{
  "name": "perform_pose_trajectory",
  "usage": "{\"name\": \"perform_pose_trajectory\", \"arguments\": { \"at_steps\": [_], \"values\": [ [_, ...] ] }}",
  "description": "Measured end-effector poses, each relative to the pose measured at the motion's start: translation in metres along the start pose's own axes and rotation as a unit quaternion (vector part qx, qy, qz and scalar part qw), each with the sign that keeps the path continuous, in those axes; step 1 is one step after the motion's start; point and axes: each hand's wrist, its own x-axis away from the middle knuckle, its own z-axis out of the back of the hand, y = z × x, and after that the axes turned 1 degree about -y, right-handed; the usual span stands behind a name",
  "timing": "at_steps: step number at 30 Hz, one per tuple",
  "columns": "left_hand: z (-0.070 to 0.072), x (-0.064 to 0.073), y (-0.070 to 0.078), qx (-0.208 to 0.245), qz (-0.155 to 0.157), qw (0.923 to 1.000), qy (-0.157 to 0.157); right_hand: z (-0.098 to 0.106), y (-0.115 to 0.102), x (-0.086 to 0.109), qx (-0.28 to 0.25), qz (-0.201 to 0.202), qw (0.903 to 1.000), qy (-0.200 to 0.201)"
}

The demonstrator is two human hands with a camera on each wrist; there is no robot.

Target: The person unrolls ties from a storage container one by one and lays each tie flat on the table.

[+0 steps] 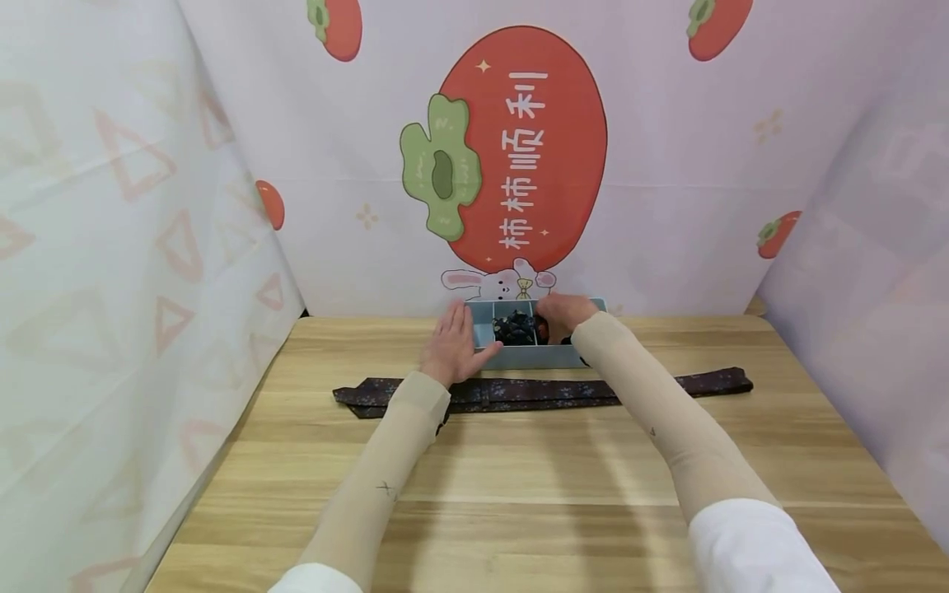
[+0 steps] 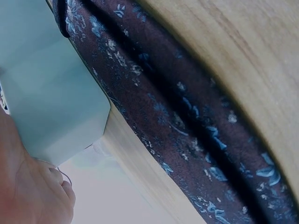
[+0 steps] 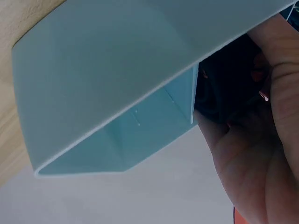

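A pale blue divided box [image 1: 530, 358] stands at the back of the table. My left hand [image 1: 454, 346] rests at its left end, fingers straight and thumb reaching across the front. The middle compartment holds a crumpled black patterned cloth [image 1: 515, 328]. My right hand [image 1: 567, 315] reaches into the compartment to the right, its fingers around a dark cloth bundle [image 3: 229, 79] with reddish spots, partly hidden by the hand. In front of the box lies a long dark necktie [image 1: 549, 391] with small blue flowers, folded lengthwise; my right forearm crosses over it.
The left compartment [image 1: 483, 321] shows its bare pale blue inside. In the right wrist view a thin divider [image 3: 194, 93] separates the right end compartment. A printed cloth backdrop [image 1: 356, 247] stands right behind the box. Wooden tabletop [image 1: 504, 486] extends in front.
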Motion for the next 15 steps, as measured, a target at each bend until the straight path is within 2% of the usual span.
{"name": "perform_pose_trajectory", "arguments": {
  "at_steps": [4,10,15],
  "values": [
    [0.002,-0.001,0.003,-0.014,0.004,0.9999,0.0,-0.002,0.002,0.0,-0.007,-0.004,0.9999,0.007],
    [0.002,0.0,0.006,-0.012,-0.001,0.9999,-0.005,-0.012,0.008,0.005,-0.013,0.023,0.9969,0.074],
    [0.001,0.001,0.004,-0.01,0.0,0.9999,0.0,-0.013,0.007,0.008,-0.005,0.047,0.9925,0.113]
  ]
}}
